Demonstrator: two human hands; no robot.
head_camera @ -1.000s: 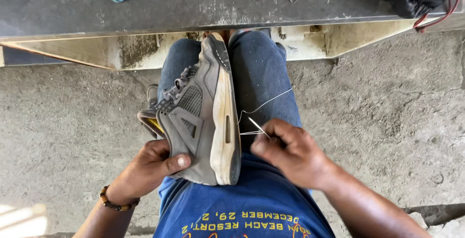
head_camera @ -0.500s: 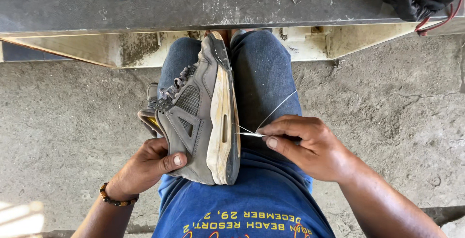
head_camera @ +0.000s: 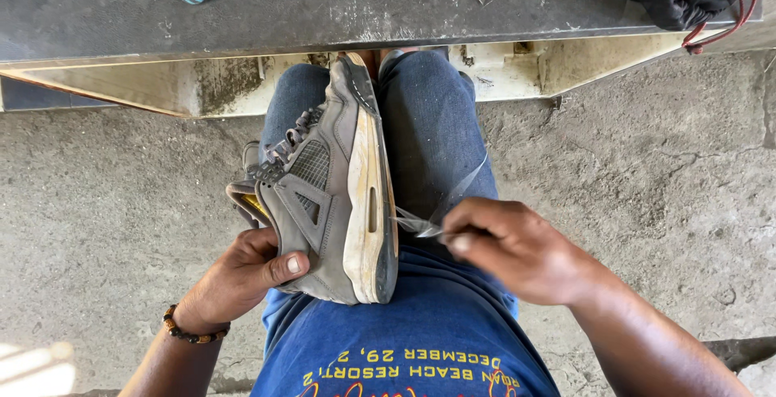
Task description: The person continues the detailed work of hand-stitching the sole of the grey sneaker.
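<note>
Head view: right hand (head_camera: 517, 255) has drawn slightly back from sole since half second ago, white thread (head_camera: 440, 215) blurred, pinched between closed fingertips (head_camera: 459, 243). Grey sneaker (head_camera: 335, 195) unmoved on lap, sole just left of those fingertips. Left hand (head_camera: 242, 276) clasps heel, thumb across upper.

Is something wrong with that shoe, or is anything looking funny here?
The grey sneaker looks worn: its pale sole edge is yellowed and scuffed. It lies sideways on the person's lap, steadied at the heel by the left hand, while the right hand pinches a thin thread by the sole. Nothing is spilled.
</note>
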